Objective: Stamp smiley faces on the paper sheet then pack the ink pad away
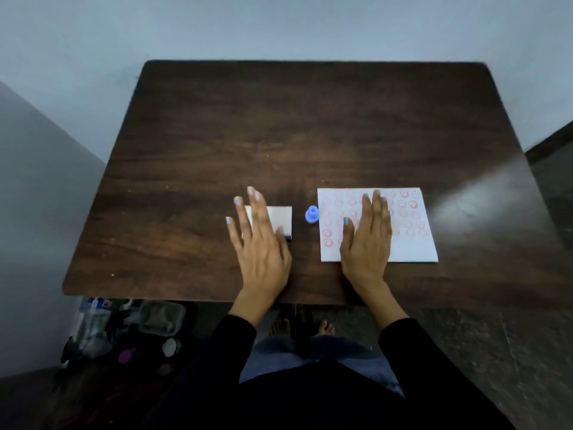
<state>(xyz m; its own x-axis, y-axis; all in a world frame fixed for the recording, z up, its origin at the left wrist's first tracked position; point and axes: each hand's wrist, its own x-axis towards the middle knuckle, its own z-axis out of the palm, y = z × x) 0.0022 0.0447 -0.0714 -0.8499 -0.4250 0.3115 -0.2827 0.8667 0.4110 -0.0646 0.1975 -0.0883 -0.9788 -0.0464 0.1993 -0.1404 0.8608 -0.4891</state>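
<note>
A white paper sheet point(412, 231) covered with several red smiley stamps lies on the dark wooden table point(279, 135), right of centre. My right hand point(367, 237) rests flat on its left half, fingers together, holding nothing. A small blue stamp point(312, 214) stands upright just left of the sheet. Further left lies a white box point(280, 220) with a dark blue corner showing at its near right edge. My left hand point(259, 240) is spread over the box's left part, fingers apart; whether it touches the box I cannot tell.
The table's near edge point(186, 297) runs just below my wrists. Bags, a plastic container and bottles point(124, 330) sit on the floor under the left side. Pale walls stand behind and to the left. My bare feet point(302, 327) show under the table.
</note>
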